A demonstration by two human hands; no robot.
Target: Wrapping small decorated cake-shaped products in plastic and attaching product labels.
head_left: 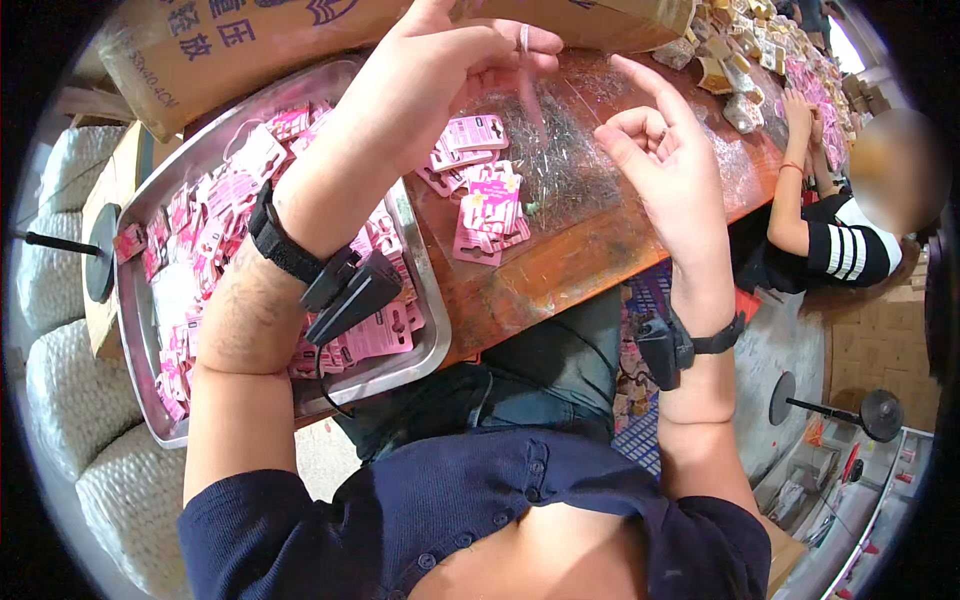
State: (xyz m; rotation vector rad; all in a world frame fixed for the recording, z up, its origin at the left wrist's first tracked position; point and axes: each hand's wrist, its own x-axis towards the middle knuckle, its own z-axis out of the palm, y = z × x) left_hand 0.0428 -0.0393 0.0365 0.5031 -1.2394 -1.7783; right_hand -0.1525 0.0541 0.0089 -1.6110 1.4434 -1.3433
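My left hand (480,50) is raised over the far part of the wooden table (520,310), its thumb outstretched and its other fingers loosely bent and apart. I see nothing held in it; a blurred streak hangs just below. Opposite it is my right hand (670,160), index finger stretched out, thumb bent against the curled fingers. Whatever it pinches is too fine to make out. Between and below the hands lies a heap of thin clear plastic strands (570,160). Small stacks of pink cards (490,205) lie beside the strands, nearer my left forearm.
A metal tray (437,345) full of pink cards stands on the left. Behind it is a cardboard box (270,60). Small tan and white items (740,75) are piled at the far right, where another person (850,240) works. White wrapped bundles (75,370) line the left side.
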